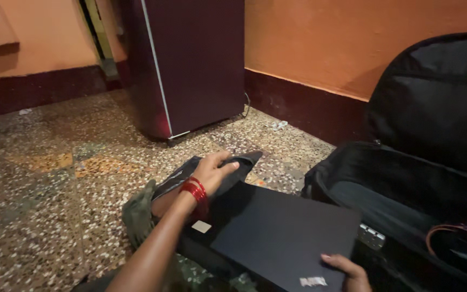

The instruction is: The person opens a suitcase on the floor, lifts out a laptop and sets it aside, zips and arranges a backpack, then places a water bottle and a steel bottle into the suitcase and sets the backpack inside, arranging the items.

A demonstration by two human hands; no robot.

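My left hand (214, 168), with red bangles on the wrist, grips the edge of a dark grey fabric sleeve (244, 160) lying on the floor. A black flat laptop (282, 232) rests partly on that sleeve, tilted toward me. My right hand (349, 270) holds the laptop's near right corner at the bottom of the view. A large black backpack (422, 162) lies open just to the right of the laptop.
The floor (55, 189) is speckled terrazzo. A dark maroon refrigerator (190, 65) stands against the orange wall (325, 38) at the back. An olive green cloth (139, 213) lies under my left arm. A brown strap loop (455, 232) shows inside the backpack.
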